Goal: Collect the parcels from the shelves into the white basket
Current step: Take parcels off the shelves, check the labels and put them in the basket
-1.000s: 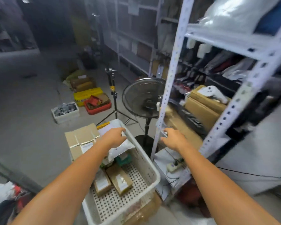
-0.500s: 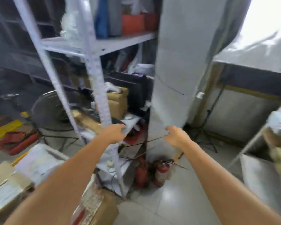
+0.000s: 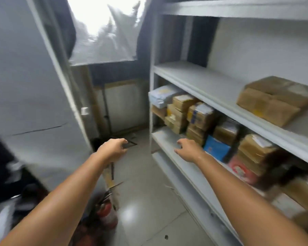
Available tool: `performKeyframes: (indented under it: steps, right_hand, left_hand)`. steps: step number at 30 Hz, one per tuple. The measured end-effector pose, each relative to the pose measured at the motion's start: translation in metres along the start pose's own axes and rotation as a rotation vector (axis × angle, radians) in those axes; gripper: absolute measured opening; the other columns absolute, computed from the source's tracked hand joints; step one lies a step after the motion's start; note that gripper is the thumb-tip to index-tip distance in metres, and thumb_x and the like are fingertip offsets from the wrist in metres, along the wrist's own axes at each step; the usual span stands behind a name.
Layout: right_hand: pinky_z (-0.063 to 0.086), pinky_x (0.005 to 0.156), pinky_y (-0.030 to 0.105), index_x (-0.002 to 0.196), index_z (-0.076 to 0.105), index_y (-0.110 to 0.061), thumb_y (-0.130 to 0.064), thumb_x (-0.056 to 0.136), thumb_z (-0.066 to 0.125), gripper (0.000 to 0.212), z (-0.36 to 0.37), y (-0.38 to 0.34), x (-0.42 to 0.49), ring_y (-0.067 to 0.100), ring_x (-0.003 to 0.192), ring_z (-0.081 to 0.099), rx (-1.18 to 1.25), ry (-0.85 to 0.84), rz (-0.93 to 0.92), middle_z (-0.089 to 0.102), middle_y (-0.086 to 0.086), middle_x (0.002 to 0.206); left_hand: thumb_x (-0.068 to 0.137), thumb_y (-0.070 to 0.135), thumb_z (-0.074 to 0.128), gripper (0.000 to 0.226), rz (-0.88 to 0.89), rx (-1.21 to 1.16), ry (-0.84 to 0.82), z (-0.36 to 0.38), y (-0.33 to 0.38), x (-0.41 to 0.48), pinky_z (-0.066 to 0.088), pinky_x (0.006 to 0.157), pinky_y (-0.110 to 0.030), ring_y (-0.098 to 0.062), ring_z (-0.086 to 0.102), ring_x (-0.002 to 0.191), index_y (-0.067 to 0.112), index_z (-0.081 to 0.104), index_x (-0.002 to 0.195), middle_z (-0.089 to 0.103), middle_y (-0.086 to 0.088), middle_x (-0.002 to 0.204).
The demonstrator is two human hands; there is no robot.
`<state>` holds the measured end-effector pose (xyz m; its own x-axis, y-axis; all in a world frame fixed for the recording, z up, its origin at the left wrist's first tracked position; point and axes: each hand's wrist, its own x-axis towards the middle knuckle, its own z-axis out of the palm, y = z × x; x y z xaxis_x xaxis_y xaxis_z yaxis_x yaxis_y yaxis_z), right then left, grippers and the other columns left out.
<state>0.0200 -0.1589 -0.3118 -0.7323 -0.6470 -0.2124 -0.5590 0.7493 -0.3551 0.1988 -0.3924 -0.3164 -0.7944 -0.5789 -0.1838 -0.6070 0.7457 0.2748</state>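
While my left grip [image 3: 112, 150] and right grip [image 3: 188, 150] both hang loosely curled and empty, I judge it best to take the blue parcel [image 3: 215, 148] near my right grip on the lower shelf [image 3: 163, 137], pinching its upper edge; the white basket is out of view.

Brown cardboard parcels [image 3: 194, 112] stacked on grey shelves [image 3: 203, 82], some labelled.

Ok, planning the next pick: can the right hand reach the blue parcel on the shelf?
Probably yes: the empty right hand hovers beside the blue parcel, which stands near the front of the shelf with nothing between them.
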Motion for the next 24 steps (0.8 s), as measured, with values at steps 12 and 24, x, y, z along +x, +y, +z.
performKeyframes:
  steps: [12, 24]
  right_hand:
    - [0.047, 0.095, 0.034, 0.129, 0.056, -0.021, -0.034, 0.089, 0.058, 0.042, -0.022, 0.188, -0.183, 0.031, 0.118, 0.056, 0.181, 0.241, 0.573, 0.06, 0.009, 0.131]
    - [0.049, 0.084, 0.033, 0.116, 0.061, -0.02, -0.036, 0.09, 0.056, 0.03, 0.002, 0.357, -0.342, 0.027, 0.102, 0.061, 0.261, 0.332, 0.877, 0.066, 0.007, 0.118]
  left_hand:
    - [0.093, 0.036, 0.056, 0.042, 0.556, 0.079, -0.166, 0.075, 0.233, 0.009, 0.047, 0.093, -0.035, -0.03, 0.059, 0.11, 0.024, 0.052, 0.133, 0.062, -0.01, 0.124]
    - [0.094, 0.033, 0.055, 0.042, 0.893, 0.104, -0.38, 0.205, 0.429, -0.1, 0.043, 0.099, -0.035, -0.026, 0.056, 0.116, 0.021, 0.051, 0.134, 0.062, -0.006, 0.127]
